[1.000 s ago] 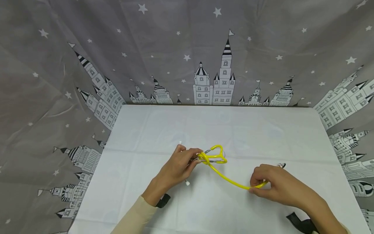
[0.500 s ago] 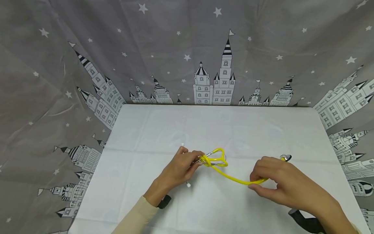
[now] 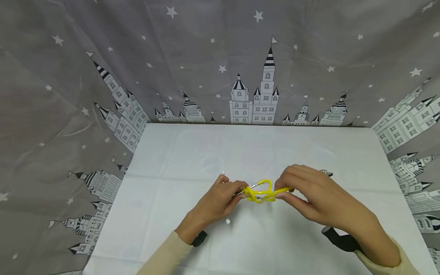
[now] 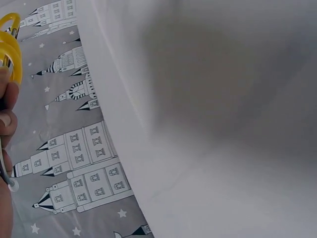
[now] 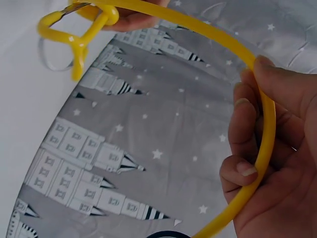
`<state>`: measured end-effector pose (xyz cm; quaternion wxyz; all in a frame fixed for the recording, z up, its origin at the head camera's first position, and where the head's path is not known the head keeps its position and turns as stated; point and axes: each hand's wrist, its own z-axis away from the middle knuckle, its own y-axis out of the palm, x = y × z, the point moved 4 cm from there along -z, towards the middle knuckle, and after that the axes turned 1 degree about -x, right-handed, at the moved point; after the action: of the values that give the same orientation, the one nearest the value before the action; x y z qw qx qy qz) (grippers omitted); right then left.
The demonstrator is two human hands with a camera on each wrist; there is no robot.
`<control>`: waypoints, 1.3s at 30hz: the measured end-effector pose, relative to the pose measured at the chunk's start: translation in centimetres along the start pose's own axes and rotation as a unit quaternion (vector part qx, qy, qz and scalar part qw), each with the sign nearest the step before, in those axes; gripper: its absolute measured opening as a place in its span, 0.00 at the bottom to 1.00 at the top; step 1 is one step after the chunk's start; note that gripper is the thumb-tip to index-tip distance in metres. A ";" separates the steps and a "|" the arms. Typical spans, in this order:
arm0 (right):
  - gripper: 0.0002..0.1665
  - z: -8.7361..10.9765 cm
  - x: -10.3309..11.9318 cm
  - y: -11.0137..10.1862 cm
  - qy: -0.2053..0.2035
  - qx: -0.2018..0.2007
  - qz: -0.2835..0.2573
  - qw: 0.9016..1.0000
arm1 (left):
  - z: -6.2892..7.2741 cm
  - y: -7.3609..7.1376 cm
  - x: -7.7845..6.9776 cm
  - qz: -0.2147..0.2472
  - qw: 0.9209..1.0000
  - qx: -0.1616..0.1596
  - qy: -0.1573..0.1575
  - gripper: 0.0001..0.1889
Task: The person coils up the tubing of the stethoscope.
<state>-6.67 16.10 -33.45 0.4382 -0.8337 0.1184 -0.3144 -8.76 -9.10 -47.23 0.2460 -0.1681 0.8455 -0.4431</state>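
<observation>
A stethoscope with yellow tubing point(image 3: 265, 182) is held above the white table. My left hand point(image 3: 215, 201) grips its metal ear tubes, with white ear tips point(image 3: 227, 220) showing on either side of the hand. Just beyond my left fingers, the tubing is looped around the forked part. My right hand point(image 3: 311, 193) pinches the long yellow tube point(image 5: 267, 129) close to that fork. Past the back of the right hand, the metal chest piece point(image 3: 325, 173) peeks out. In the left wrist view, only part of the loops point(image 4: 15, 54) shows at the left edge.
Under both hands lies a white-covered table point(image 3: 192, 149). A grey curtain point(image 3: 192, 49) with castles and stars hangs behind it and down its sides. Black straps point(image 3: 340, 240) sit at both wrists.
My right hand has moved left and away from me, bringing the long tube up against the fork. The left hand has shifted slightly right, still gripping the stethoscope.
</observation>
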 end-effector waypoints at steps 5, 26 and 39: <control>0.08 -1.5 0.3 -0.1 -0.026 -0.015 -0.008 1.000 | -0.5 -0.2 -0.3 -0.007 1.000 0.004 0.005 0.16; 0.13 -3.9 -2.8 0.7 -0.004 -0.031 -0.026 0.999 | -0.4 -0.1 -0.4 -0.021 1.000 0.014 0.009 0.14; 0.10 -5.1 -4.7 2.2 0.018 -0.015 -0.034 0.999 | -0.5 0.3 -1.3 -0.024 0.999 0.019 0.033 0.15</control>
<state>-13.29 13.65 -35.10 0.4123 -0.8380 0.1025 -0.3424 -7.97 -7.95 -46.93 0.2102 -0.1690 0.8402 -0.4704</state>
